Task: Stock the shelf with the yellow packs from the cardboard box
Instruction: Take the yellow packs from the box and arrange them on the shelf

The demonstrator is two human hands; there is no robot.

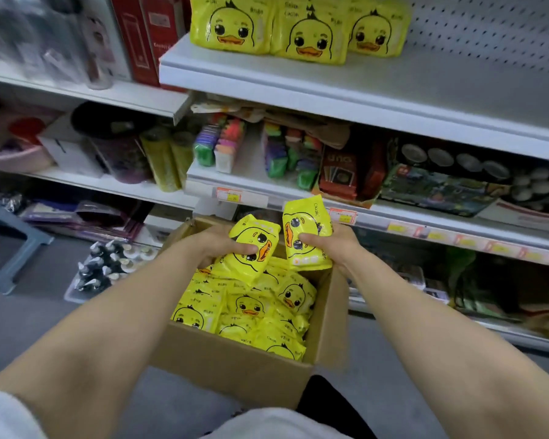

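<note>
An open cardboard box (235, 372) sits on the floor in front of me, filled with several yellow duck-face packs (251, 308). My left hand (222, 245) grips one yellow pack (257, 248) just above the box's far end. My right hand (333, 245) grips a second yellow pack (305, 229), held upright beside the first. Three matching yellow packs (298, 26) stand side by side at the left end of the upper white shelf (393, 87).
To the right of the shelved packs the upper shelf is bare, backed by pegboard (488, 23). The middle shelf (298, 191) holds colourful card packs and boxes. A grey plastic stool (7, 245) and a tray of small bottles (108, 267) stand on the floor at left.
</note>
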